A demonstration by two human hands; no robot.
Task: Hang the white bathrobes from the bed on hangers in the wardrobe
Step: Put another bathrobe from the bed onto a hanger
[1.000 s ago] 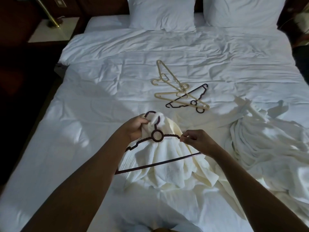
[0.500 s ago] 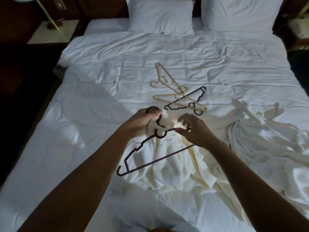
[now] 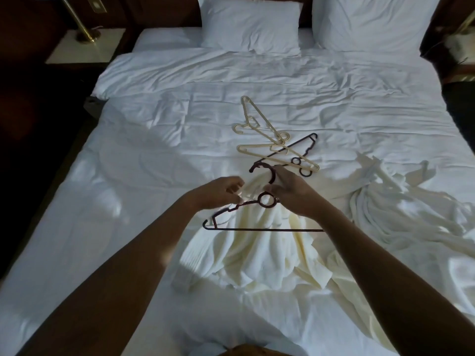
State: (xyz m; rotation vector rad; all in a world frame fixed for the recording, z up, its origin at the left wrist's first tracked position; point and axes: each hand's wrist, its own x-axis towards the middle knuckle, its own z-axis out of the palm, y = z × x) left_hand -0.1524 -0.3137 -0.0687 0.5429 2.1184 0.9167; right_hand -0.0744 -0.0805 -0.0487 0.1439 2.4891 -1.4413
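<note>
Beneath both hands, the bed carried the work: a cream-white bathrobe lay spread back toward the person's body, with a dark hanger on top of it, its bar across the cloth just nearer than the wrists and its hook just beyond the fingertips; the left hand pinched bunched collar cloth beside the hanger's ring, fingers curled, while the right hand gripped the hanger's neck under the hook; by the look of it, the step in hand was fitting this robe onto its hanger, and neither shoulder seemed seated on the arms yet; the next move likely called for drawing each shoulder over a hanger arm, then lifting by the hook without the cloth sliding off; the wardrobe was out of view.

Counted: one bed; two pillows far beyond the hands, a left pillow and a right pillow; two robes, the second bathrobe crumpled to the right of the right hand, on no hanger; four hangers, three spare in an overlapping pile just beyond the right hand: one beige hanger, another beige hanger, a black hanger.
</note>
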